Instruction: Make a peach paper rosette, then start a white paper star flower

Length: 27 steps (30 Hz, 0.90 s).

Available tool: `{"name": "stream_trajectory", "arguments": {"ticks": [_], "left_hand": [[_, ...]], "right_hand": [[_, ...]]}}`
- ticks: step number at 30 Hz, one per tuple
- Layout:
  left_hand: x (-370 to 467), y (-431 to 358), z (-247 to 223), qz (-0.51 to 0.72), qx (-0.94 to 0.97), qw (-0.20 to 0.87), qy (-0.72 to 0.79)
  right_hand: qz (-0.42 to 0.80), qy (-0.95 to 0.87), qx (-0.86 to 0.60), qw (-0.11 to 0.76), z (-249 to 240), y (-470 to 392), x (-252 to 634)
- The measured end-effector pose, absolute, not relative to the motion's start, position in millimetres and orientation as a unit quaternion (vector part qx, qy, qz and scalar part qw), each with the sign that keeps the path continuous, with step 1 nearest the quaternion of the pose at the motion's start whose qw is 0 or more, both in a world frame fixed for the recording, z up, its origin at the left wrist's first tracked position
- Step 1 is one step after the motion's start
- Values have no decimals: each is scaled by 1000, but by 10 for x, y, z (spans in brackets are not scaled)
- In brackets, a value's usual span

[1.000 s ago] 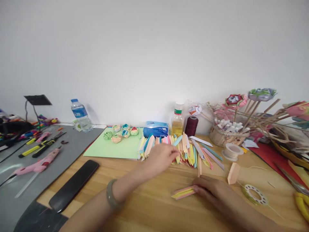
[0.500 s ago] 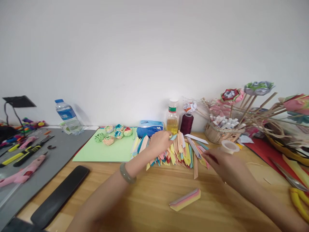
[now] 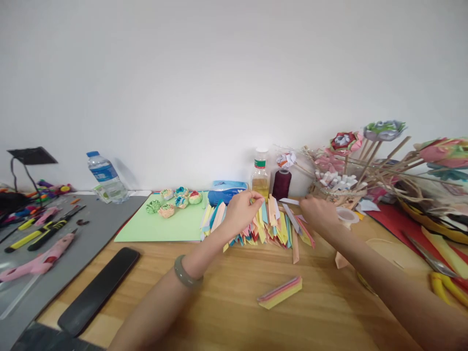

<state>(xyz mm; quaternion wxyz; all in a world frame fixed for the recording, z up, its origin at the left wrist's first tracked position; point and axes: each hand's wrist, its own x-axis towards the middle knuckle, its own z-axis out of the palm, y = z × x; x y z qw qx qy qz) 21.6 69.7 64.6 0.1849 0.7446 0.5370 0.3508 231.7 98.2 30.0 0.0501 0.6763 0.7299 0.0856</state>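
Note:
Many folded paper strips (image 3: 261, 231) in yellow, blue, pink and peach lie in a heap along the table. Over the heap's back edge is my left hand (image 3: 244, 210), thumb and fingers pinched together; what they hold, if anything, I cannot make out. My right hand (image 3: 320, 213) is closed just right of the heap, its fingertips close to a white strip (image 3: 290, 200) behind the pile. Whether it grips a strip is hidden. Nearer to me lies a small stack of folded strips (image 3: 280, 292) in yellow, pink and lilac.
Behind stand a bottle of yellow liquid (image 3: 260, 183), a dark red thread spool (image 3: 282, 184) and a blue tissue pack (image 3: 227, 191). Left are paper flowers (image 3: 167, 210) on green paper (image 3: 146, 229) and a black flat case (image 3: 99, 291). Yellow-handled scissors (image 3: 444, 287) lie right.
My right hand has moved back and left, toward the white strip. My left hand has turned slightly, its pinched fingertips rising. The view has shifted a little.

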Motion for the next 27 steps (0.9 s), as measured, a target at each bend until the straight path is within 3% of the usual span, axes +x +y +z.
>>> {"name": "stream_trajectory", "arguments": {"ticks": [13,27], "left_hand": [[295,433,491,363,748,312,460],[442,420,366,386,661,468,442]], "right_hand": [[99,755,648,-36,394,818,2406],[-57,777,563,-275,417,747,2443]]}}
